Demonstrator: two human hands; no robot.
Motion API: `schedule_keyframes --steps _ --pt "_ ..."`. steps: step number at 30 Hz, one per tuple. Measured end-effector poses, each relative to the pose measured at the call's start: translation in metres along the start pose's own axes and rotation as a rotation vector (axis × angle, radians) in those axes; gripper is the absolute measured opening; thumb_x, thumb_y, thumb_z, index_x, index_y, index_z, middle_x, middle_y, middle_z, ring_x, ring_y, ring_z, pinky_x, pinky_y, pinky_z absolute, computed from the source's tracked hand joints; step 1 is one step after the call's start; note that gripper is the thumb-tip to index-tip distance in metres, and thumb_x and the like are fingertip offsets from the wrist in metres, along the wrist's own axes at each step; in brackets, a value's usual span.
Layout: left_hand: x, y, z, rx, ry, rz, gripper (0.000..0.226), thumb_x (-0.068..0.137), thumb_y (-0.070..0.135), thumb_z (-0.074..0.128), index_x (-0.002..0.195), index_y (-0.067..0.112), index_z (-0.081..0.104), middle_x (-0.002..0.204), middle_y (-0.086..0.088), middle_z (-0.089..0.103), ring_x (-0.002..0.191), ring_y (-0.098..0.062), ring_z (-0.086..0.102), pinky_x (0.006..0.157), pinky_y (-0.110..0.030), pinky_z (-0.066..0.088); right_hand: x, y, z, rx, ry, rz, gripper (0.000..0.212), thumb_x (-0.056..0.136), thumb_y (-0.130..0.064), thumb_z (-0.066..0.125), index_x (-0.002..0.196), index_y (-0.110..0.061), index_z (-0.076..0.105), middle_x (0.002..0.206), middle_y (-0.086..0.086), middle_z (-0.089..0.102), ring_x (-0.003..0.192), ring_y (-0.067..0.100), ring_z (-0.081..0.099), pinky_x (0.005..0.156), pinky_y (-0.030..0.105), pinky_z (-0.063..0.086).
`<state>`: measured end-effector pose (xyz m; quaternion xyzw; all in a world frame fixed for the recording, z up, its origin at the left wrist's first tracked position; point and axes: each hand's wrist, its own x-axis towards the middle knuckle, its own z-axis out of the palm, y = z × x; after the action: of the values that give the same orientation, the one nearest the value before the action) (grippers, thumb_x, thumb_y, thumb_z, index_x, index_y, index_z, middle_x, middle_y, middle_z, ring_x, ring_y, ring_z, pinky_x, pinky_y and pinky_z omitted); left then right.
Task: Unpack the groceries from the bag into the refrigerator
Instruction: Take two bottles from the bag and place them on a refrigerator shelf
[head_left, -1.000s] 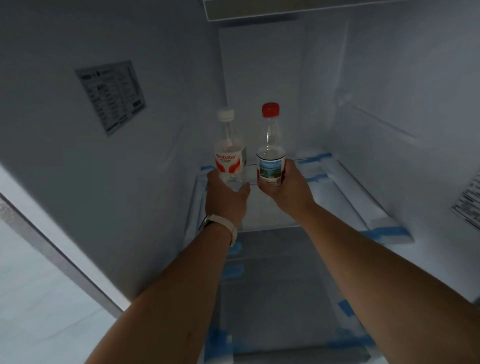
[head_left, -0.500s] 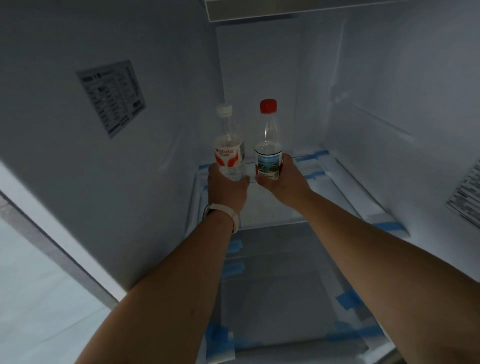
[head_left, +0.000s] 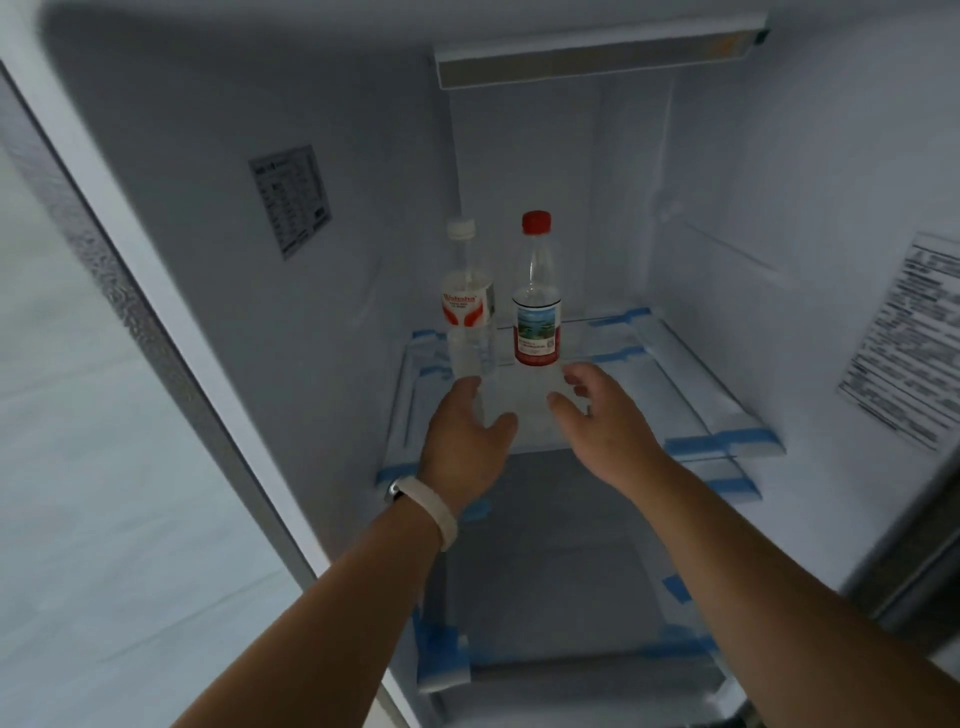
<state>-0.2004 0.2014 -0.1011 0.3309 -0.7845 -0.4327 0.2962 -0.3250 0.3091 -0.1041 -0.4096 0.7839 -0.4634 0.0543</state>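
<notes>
both hands inside the open refrigerator (head_left: 779, 260), reaching toward the upper glass shelf (head_left: 691, 410). left hand (head_left: 462, 441) open, fingers loosely spread and curved, thumb out to the right, holding nothing; its fingertips sit right at the base of the white-cap bottle (head_left: 467, 306), contact or a small gap, cannot tell. pale wristband (head_left: 436, 506) on the left wrist. right hand (head_left: 597, 415) also open, fingers (head_left: 574, 376) curled a bit, thumb pointing left, empty, just in front of and below the red-cap bottle (head_left: 536, 301), not gripping it. both bottles stand upright on the shelf, side by side near its left-centre, close but a narrow gap between them. white-cap one is clear with a red and white label, red-cap one is clear with a landscape picture label and red band at the bottom. shelf edges have blue tape (head_left: 618, 318) strips and white packing pieces. lower shelf (head_left: 545, 597) under it also taped in blue. printed sticker (head_left: 291, 200) on the left inner wall, another printed label (head_left: 909, 343) on the right wall. light bar (head_left: 597, 57) at the top of the compartment. no bag in view.
</notes>
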Motion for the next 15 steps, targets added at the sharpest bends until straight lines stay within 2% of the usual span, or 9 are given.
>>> schedule_keyframes --steps 1,3,5,8,12,15 --pt "-0.014 -0.006 -0.003 0.083 -0.022 0.039 0.042 0.092 0.021 0.066 0.13 0.022 0.05 0.114 0.015 0.054 0.098 0.002 0.052 0.082 0.003 0.034 -0.013 0.0 -0.002 -0.056 -0.023 -0.047 0.049 0.097 -0.035 0.055 0.14 -0.015 0.045 0.14 0.003 0.051 0.126 0.017 0.049 0.1 0.031 0.04" --pt "-0.04 -0.018 -0.007 0.24 -0.042 0.109 0.051 0.09 0.026 0.067 0.138 0.019 0.049 0.127 0.006 0.053 0.114 -0.012 0.053 0.097 -0.021 0.045 -0.033 0.002 -0.006 -0.161 -0.068 -0.14 0.047 0.096 -0.035 0.055 0.138 -0.015 0.048 0.136 0.003 0.053 0.123 0.019 0.051 0.099 0.034 0.044" --pt "-0.063 -0.027 -0.008 0.369 -0.047 0.215 0.05 0.087 0.034 0.063 0.134 0.019 0.054 0.126 0.002 0.058 0.115 -0.019 0.056 0.096 -0.039 0.05 -0.05 0.006 -0.01 -0.271 -0.099 -0.211 0.043 0.096 -0.035 0.056 0.133 -0.014 0.052 0.13 0.004 0.056 0.118 0.02 0.053 0.094 0.032 0.045" --pt "-0.089 -0.036 -0.004 0.543 -0.056 0.278 0.055 0.08 0.047 0.049 0.126 0.018 0.059 0.123 -0.005 0.063 0.115 -0.028 0.057 0.096 -0.041 0.049 -0.072 0.012 -0.01 -0.362 -0.154 -0.303 0.042 0.095 -0.039 0.052 0.127 -0.012 0.058 0.121 0.003 0.059 0.109 0.023 0.055 0.089 0.033 0.046" --pt "-0.121 -0.046 -0.002 0.703 -0.056 0.268 0.051 0.079 0.048 0.05 0.123 0.023 0.058 0.123 -0.004 0.064 0.113 -0.029 0.06 0.093 -0.041 0.048 -0.102 0.022 -0.004 -0.366 -0.21 -0.356 0.046 0.089 -0.043 0.047 0.115 -0.011 0.067 0.111 0.007 0.066 0.099 0.03 0.064 0.082 0.042 0.055" --pt "-0.145 -0.053 0.0 0.767 -0.08 0.213 0.052 0.084 0.051 0.047 0.126 0.022 0.059 0.129 -0.001 0.061 0.12 -0.025 0.055 0.099 -0.04 0.045 -0.125 0.031 0.006 -0.401 -0.319 -0.369 0.053 0.091 -0.048 0.039 0.124 -0.015 0.063 0.125 0.009 0.062 0.113 0.031 0.06 0.093 0.044 0.05"
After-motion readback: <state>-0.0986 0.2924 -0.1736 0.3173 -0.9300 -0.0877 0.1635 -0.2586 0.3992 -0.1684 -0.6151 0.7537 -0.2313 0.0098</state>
